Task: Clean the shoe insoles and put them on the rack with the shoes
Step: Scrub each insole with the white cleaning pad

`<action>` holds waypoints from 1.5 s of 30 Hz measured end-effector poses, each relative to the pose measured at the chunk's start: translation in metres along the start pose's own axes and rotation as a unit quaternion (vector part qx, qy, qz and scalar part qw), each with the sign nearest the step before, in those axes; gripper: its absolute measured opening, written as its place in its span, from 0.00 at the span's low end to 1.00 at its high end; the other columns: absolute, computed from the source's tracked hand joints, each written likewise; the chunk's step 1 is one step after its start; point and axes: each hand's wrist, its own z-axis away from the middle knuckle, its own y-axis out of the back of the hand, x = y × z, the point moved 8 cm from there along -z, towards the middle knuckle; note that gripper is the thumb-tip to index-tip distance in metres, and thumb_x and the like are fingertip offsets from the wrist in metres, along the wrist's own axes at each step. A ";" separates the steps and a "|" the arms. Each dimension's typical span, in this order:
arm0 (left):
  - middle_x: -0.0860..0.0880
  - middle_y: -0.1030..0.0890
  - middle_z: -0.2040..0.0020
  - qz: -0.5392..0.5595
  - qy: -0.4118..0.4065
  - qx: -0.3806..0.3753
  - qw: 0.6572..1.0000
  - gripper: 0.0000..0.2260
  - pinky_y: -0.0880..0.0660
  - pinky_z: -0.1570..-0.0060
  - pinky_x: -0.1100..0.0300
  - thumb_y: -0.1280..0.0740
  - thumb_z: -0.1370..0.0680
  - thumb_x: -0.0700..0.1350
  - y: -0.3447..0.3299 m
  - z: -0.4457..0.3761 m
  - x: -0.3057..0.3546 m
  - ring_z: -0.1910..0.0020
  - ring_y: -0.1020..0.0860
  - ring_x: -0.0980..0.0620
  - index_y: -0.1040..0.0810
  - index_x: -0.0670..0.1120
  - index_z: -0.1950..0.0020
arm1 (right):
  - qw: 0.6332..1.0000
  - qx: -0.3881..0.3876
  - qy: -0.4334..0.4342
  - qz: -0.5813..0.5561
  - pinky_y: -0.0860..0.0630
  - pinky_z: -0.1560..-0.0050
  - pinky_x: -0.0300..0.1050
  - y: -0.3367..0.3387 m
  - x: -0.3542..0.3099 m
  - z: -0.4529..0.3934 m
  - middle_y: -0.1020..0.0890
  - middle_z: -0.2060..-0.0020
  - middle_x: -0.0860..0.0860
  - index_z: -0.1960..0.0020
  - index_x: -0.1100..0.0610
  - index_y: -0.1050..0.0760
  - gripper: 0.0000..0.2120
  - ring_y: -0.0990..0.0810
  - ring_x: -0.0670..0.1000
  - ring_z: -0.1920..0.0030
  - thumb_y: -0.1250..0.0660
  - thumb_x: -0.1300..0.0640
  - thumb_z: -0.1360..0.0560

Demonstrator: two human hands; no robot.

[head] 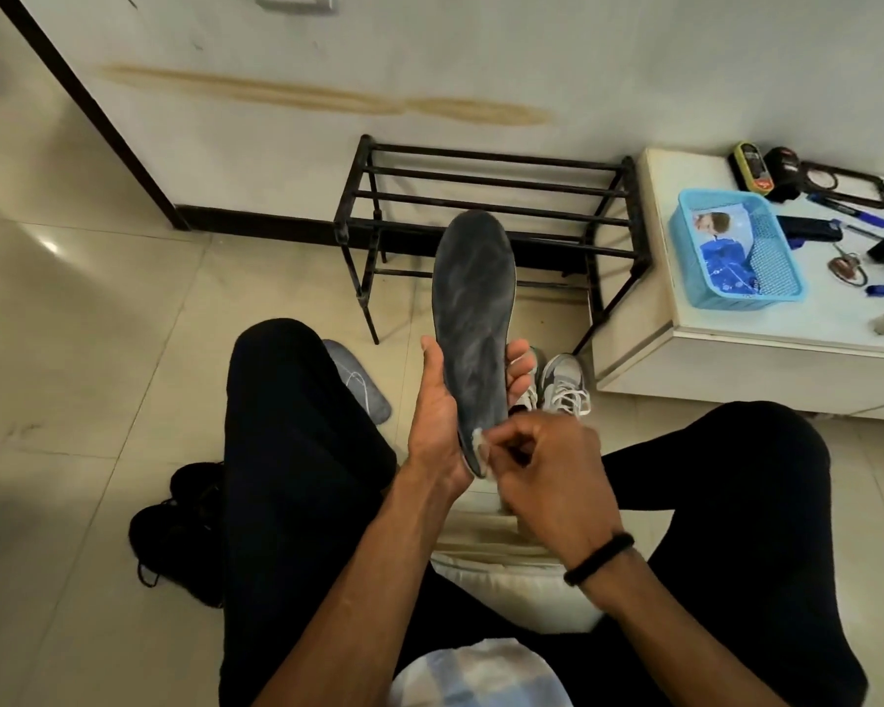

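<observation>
Above tiled floor (98, 375), hands (437, 405) (547, 466) grip upright insole (473, 318).

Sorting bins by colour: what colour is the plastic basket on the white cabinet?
Light blue basket, seen clearly in the head view.

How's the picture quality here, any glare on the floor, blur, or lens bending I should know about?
Head view: a bright glare spot on the glossy beige floor tiles at left; wide-angle bending tilts the dark door frame and black metal shoe rack; the small white wipe pinched by the right hand looks soft; the dark grey insole in the left hand is sharp.
</observation>
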 end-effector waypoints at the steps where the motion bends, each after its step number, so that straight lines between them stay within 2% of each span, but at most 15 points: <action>1: 0.39 0.17 0.40 -0.009 -0.005 0.006 1.000 0.37 0.31 0.27 0.52 0.44 0.21 0.69 0.002 0.000 0.000 0.42 0.18 0.46 0.17 0.37 0.38 | 1.000 -0.014 0.010 -0.019 0.21 0.56 0.34 -0.003 -0.006 0.009 0.15 0.63 0.42 0.59 0.52 0.14 0.06 0.18 0.40 0.62 0.23 0.62 0.30; 4: 0.40 0.16 0.43 0.003 -0.007 0.009 1.000 0.36 0.27 0.31 0.52 0.42 0.21 0.69 0.002 0.000 0.000 0.44 0.17 0.46 0.17 0.37 0.39 | 0.999 -0.008 0.026 -0.028 0.22 0.57 0.32 -0.001 -0.008 0.010 0.16 0.62 0.42 0.58 0.52 0.14 0.06 0.18 0.40 0.61 0.23 0.62 0.29; 8: 0.41 0.16 0.46 0.023 0.000 -0.012 1.000 0.38 0.25 0.35 0.51 0.45 0.21 0.71 -0.001 -0.002 -0.002 0.46 0.18 0.46 0.18 0.38 0.40 | 0.996 0.058 0.028 0.056 0.22 0.59 0.37 0.006 0.008 -0.024 0.18 0.62 0.46 0.57 0.52 0.15 0.04 0.22 0.42 0.63 0.24 0.60 0.28; 11: 0.40 0.17 0.45 0.040 0.003 -0.018 0.999 0.38 0.29 0.32 0.49 0.44 0.21 0.72 0.001 -0.004 -0.001 0.45 0.19 0.45 0.19 0.38 0.38 | 0.989 0.072 0.068 0.113 0.32 0.61 0.26 -0.001 0.000 -0.024 0.20 0.60 0.48 0.54 0.54 0.15 0.05 0.28 0.42 0.63 0.26 0.63 0.27; 16: 0.42 0.20 0.45 0.032 0.024 -0.039 0.998 0.35 0.31 0.31 0.49 0.42 0.22 0.71 -0.009 0.001 -0.005 0.45 0.21 0.44 0.20 0.40 0.39 | 0.992 0.057 0.007 -0.111 0.20 0.47 0.35 0.014 0.015 -0.033 0.16 0.45 0.43 0.40 0.51 0.18 0.15 0.17 0.39 0.50 0.28 0.63 0.25; 19: 0.40 0.21 0.45 0.016 0.027 -0.011 0.999 0.37 0.26 0.35 0.48 0.42 0.23 0.72 -0.007 0.000 -0.006 0.46 0.20 0.44 0.20 0.39 0.39 | 0.988 0.054 -0.014 -0.147 0.18 0.49 0.38 0.016 0.018 -0.030 0.15 0.51 0.45 0.50 0.54 0.16 0.11 0.16 0.40 0.53 0.27 0.68 0.27; 21: 0.38 0.21 0.41 0.010 0.026 0.017 0.999 0.38 0.28 0.31 0.45 0.43 0.23 0.72 -0.004 -0.001 -0.004 0.43 0.21 0.42 0.20 0.37 0.38 | 0.990 0.068 -0.011 -0.123 0.18 0.51 0.39 0.013 0.017 -0.021 0.15 0.53 0.45 0.54 0.53 0.17 0.11 0.16 0.40 0.54 0.26 0.68 0.28; 25: 0.35 0.22 0.34 0.003 0.015 0.061 0.998 0.39 0.31 0.27 0.45 0.43 0.22 0.71 0.007 -0.002 -0.003 0.31 0.24 0.41 0.21 0.36 0.35 | 0.997 0.053 0.049 -0.014 0.25 0.49 0.26 0.000 0.008 -0.004 0.17 0.49 0.45 0.49 0.54 0.15 0.10 0.19 0.39 0.50 0.26 0.64 0.27; 27: 0.37 0.17 0.40 -0.002 0.002 0.076 0.997 0.37 0.27 0.31 0.47 0.45 0.20 0.70 0.013 -0.003 -0.001 0.34 0.21 0.42 0.17 0.37 0.40 | 0.998 0.040 0.057 0.000 0.25 0.49 0.25 -0.003 0.005 0.001 0.17 0.49 0.45 0.47 0.54 0.15 0.09 0.19 0.39 0.51 0.25 0.60 0.27; 30: 0.38 0.16 0.43 -0.016 0.012 0.063 0.998 0.36 0.22 0.37 0.48 0.46 0.20 0.69 0.009 -0.001 -0.004 0.40 0.18 0.43 0.14 0.39 0.45 | 0.996 0.055 0.061 0.018 0.23 0.53 0.31 0.001 0.001 -0.009 0.16 0.58 0.45 0.54 0.53 0.15 0.02 0.19 0.41 0.58 0.25 0.59 0.26; 33: 0.39 0.16 0.46 -0.027 0.016 0.051 0.998 0.36 0.18 0.45 0.50 0.46 0.20 0.69 0.009 -0.002 -0.006 0.47 0.16 0.44 0.14 0.39 0.47 | 0.997 0.051 0.055 0.028 0.23 0.53 0.30 0.002 -0.004 -0.020 0.15 0.57 0.46 0.50 0.52 0.16 0.06 0.18 0.42 0.58 0.26 0.60 0.26; 36: 0.39 0.16 0.44 -0.021 0.006 0.050 0.998 0.36 0.20 0.42 0.50 0.46 0.19 0.69 0.012 -0.002 -0.002 0.45 0.15 0.45 0.13 0.40 0.47 | 0.995 0.002 0.083 0.052 0.22 0.55 0.36 -0.005 -0.014 -0.006 0.16 0.60 0.45 0.52 0.50 0.14 0.06 0.20 0.42 0.60 0.26 0.60 0.26; 39: 0.38 0.18 0.38 -0.009 0.020 0.037 0.999 0.35 0.20 0.43 0.50 0.45 0.19 0.68 0.011 -0.002 -0.004 0.44 0.16 0.45 0.15 0.39 0.41 | 0.992 -0.031 0.111 0.052 0.27 0.55 0.28 -0.005 -0.021 0.009 0.17 0.59 0.44 0.53 0.50 0.14 0.08 0.22 0.40 0.60 0.25 0.62 0.27; 42: 0.38 0.20 0.36 -0.009 0.037 0.018 0.999 0.36 0.20 0.39 0.48 0.44 0.19 0.68 0.000 0.003 -0.012 0.41 0.18 0.43 0.22 0.38 0.32 | 0.990 0.018 0.114 0.086 0.29 0.56 0.28 0.003 -0.012 -0.021 0.18 0.59 0.49 0.56 0.54 0.14 0.07 0.21 0.46 0.60 0.27 0.65 0.27; 45: 0.39 0.20 0.35 0.011 0.047 0.007 0.999 0.33 0.22 0.36 0.47 0.43 0.19 0.67 -0.001 0.006 -0.013 0.38 0.19 0.42 0.22 0.41 0.30 | 0.986 0.048 0.101 0.120 0.22 0.58 0.41 0.004 -0.011 -0.044 0.19 0.59 0.51 0.58 0.57 0.15 0.07 0.22 0.49 0.60 0.29 0.66 0.26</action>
